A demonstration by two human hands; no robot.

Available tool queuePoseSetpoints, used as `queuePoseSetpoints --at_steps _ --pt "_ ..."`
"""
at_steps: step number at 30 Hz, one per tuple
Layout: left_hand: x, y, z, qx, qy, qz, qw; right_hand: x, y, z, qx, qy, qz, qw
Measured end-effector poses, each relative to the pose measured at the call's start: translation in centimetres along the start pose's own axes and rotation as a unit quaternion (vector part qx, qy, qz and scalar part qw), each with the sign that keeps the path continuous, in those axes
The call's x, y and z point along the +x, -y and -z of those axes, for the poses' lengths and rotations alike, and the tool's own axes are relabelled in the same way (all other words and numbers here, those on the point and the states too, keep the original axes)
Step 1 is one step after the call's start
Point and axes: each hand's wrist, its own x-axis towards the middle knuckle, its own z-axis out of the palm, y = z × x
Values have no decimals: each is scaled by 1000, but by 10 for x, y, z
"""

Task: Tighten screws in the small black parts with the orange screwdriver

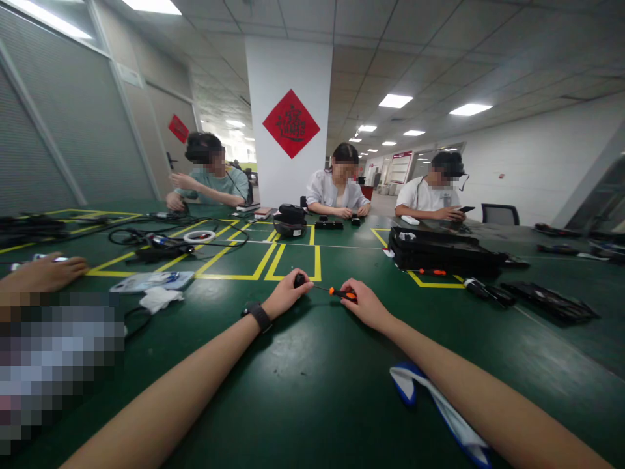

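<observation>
Over the middle of the green table [293, 404], my left hand [286, 292] pinches a small black part [299, 280] whose exact kind I cannot make out. My right hand [365, 305] is wrapped round the orange-and-black handle of a screwdriver [336, 292]. The thin shaft points left and its tip reaches the black part; whether it sits in a screw is too small to tell. A dark watch is on my left wrist. Below my right forearm lies a white and blue cloth-like strip [407, 384], partly covered by the arm.
An open black case [444, 251] stands at the right, with an orange-handled tool [432, 271] before it. Cables [161, 244], a tape roll [199, 236] and a crumpled tissue [160, 298] lie left. A black pouch [290, 221] stands ahead. Several people sit around; one's hand [49, 272] rests at left.
</observation>
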Motion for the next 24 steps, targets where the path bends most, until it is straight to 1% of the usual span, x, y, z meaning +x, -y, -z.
queuePoseSetpoints --at_steps 5,8,12,16,20,24 --pt "0 2 0 -12 7 11 1000 1 0 -2 -62 -3 -26 998" --pt "1 2 1 -20 11 19 1000 2 -2 -3 -77 1 -39 996" --pt "1 1 1 -26 12 25 999 2 -3 -2 -58 13 -20 998" --pt "1 0 1 -25 -4 28 999 0 -1 1 -19 13 6 1000" --pt "2 2 1 -21 -19 32 999 -1 1 3 4 14 5 1000" --pt "3 4 1 -28 -11 40 999 -2 3 2 -4 20 -5 1000"
